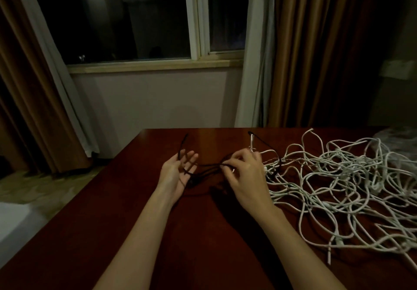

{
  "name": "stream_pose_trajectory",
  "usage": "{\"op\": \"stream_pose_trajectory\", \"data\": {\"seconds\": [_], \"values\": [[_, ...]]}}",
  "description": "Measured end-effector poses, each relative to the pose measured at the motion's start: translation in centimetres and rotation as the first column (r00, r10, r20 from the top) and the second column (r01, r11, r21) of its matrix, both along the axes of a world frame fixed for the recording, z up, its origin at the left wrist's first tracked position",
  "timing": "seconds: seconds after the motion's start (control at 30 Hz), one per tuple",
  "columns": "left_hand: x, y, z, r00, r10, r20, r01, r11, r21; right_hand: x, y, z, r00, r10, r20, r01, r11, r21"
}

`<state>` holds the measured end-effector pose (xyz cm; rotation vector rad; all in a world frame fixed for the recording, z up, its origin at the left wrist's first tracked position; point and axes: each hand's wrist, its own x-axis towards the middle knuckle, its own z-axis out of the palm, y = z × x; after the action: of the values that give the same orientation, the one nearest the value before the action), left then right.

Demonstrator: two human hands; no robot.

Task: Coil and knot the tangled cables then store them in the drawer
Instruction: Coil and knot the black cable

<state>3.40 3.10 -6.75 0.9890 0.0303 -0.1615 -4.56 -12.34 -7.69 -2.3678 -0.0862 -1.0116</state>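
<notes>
One black cable (209, 167) mid-coiling: left hand (178, 172) splayed flat inside the loops, right hand (244, 172) pinching strands; next, wrap and knot, white cable tangle (338, 177) pending.

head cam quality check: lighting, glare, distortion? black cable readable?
Head view: dim and underexposed, night outside the window; faint glare on the table; wide-angle bends the curtains. The black cable barely separates from the dark wood between the left hand and right hand; the white cables read clearly.
</notes>
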Motion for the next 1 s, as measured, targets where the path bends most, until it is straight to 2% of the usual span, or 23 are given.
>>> {"op": "stream_pose_trajectory", "data": {"seconds": [0.07,0.17,0.23,0.27,0.33,0.4,0.47,0.57,0.7,0.87,0.93,1.0], "values": [[-0.1,0.0,-0.4,0.996,0.034,0.081,-0.05,0.978,0.202,0.0,-0.7,0.4,0.999,0.015,-0.038,-0.006,0.974,0.227],[0.0,0.2,-0.6,0.981,0.065,0.182,-0.133,0.911,0.39,-0.1,-1.2,0.8,0.99,0.125,-0.06,-0.076,0.85,0.521],[-0.1,0.3,-0.7,0.969,0.109,0.223,-0.207,0.849,0.485,-0.4,-1.1,1.3,0.981,0.193,-0.033,-0.121,0.729,0.674],[-0.1,0.4,-0.7,0.96,0.132,0.248,-0.244,0.832,0.499,-0.5,-1.0,1.6,0.972,0.236,-0.005,-0.149,0.633,0.76],[-0.2,0.6,-0.5,0.949,0.105,0.299,-0.23,0.877,0.423,-0.6,-1.0,2.0,0.95,0.31,0.037,-0.179,0.442,0.879],[-0.9,0.2,0.2,0.954,-0.009,0.3,-0.07,0.965,0.252,-0.4,-1.0,2.1,0.935,0.353,0.043,-0.169,0.334,0.927],[-1.6,-0.3,0.9,0.943,-0.175,0.283,0.127,0.975,0.18,-0.1,-0.9,2.0,0.927,0.372,0.04,-0.149,0.269,0.951],[-2.4,-0.8,1.6,0.891,-0.326,0.316,0.245,0.931,0.27,-0.4,-0.9,2.0,0.934,0.358,-0.02,-0.106,0.328,0.939],[-2.8,-1.0,1.9,0.909,-0.286,0.304,0.168,0.918,0.36,-1.0,-0.7,2.5,0.928,0.371,-0.042,-0.129,0.425,0.896],[-2.9,-0.7,1.6,0.933,-0.325,0.154,0.289,0.933,0.215,-1.5,-0.7,2.9,0.923,0.386,-0.014,-0.18,0.464,0.867],[-3.2,-0.6,1.7,0.897,-0.427,0.117,0.401,0.895,0.194,-1.7,-0.6,3.1,0.92,0.392,-0.004,-0.2,0.476,0.857],[-3.5,-0.5,1.9,0.806,-0.58,0.113,0.562,0.812,0.158,-1.9,-0.6,3.2,0.916,0.402,0.014,-0.216,0.462,0.86]]}}
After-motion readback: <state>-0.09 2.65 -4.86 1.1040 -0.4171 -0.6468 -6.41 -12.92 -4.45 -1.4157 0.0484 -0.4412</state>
